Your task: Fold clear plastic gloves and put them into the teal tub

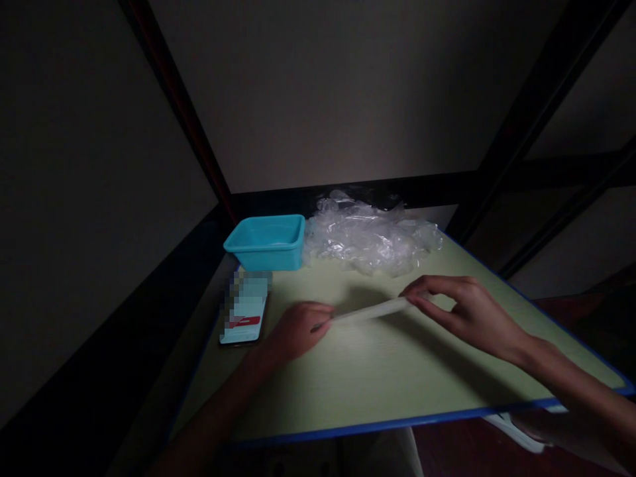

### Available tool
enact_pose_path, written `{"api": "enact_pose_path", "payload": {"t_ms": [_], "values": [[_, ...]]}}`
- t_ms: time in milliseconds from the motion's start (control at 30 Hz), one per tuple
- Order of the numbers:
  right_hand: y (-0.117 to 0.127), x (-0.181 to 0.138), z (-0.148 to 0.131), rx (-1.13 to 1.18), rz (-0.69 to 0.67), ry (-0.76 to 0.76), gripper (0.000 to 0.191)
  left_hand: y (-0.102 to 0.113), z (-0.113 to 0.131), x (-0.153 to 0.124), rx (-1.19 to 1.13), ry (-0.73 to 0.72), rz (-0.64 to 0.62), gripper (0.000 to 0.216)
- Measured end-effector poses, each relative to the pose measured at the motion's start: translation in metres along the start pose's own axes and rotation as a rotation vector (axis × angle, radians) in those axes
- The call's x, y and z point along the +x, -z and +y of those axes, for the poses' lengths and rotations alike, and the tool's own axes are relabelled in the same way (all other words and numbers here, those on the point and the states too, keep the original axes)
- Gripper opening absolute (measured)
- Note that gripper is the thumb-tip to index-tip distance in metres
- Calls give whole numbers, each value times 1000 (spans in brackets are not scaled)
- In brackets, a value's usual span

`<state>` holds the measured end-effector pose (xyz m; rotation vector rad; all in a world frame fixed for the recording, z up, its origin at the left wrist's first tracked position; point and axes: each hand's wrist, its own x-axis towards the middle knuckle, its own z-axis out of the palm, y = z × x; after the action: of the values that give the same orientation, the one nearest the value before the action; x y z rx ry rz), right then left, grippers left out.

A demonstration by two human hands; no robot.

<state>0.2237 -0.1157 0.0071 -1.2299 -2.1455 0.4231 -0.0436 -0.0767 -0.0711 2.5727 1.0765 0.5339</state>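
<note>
A thin, whitish strip is stretched between my two hands above the table; its exact kind is unclear in the dim light. My left hand pinches the strip's left end, where a small dark tip shows beside the thumb. At the other end, the thumb and fingertips of my right hand close on the strip. Behind it lies a loose heap of clear, crinkled plastic packaging. Left of the heap, a turquoise plastic basket stands upright, part of its inside hidden by the front wall.
A lit smartphone lies face up near the left edge of the pale table, which has a blue rim. The wall rises close behind. Below the table on the right, a white object shows near the floor.
</note>
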Motion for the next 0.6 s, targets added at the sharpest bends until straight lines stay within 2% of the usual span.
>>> {"api": "enact_pose_path", "payload": {"t_ms": [133,200,267,367,433,467,600], "values": [[8,11,-5,238,128,-124,30,38,6,7,-122,159,-75,19],[8,13,1,375,155,-209,32,55,5,12,-357,206,-259,24],[3,13,11,477,162,-301,32,63,-2,17,-596,264,-358,21],[-14,8,33,574,153,-424,33,57,-21,25,-719,365,-417,26],[-29,4,49,574,135,-474,34,46,-35,31,-629,401,-481,30],[-36,1,57,559,121,-491,34,40,-41,34,-518,408,-449,31],[-51,-6,82,505,112,-479,31,27,-56,37,-338,394,-295,35]]}}
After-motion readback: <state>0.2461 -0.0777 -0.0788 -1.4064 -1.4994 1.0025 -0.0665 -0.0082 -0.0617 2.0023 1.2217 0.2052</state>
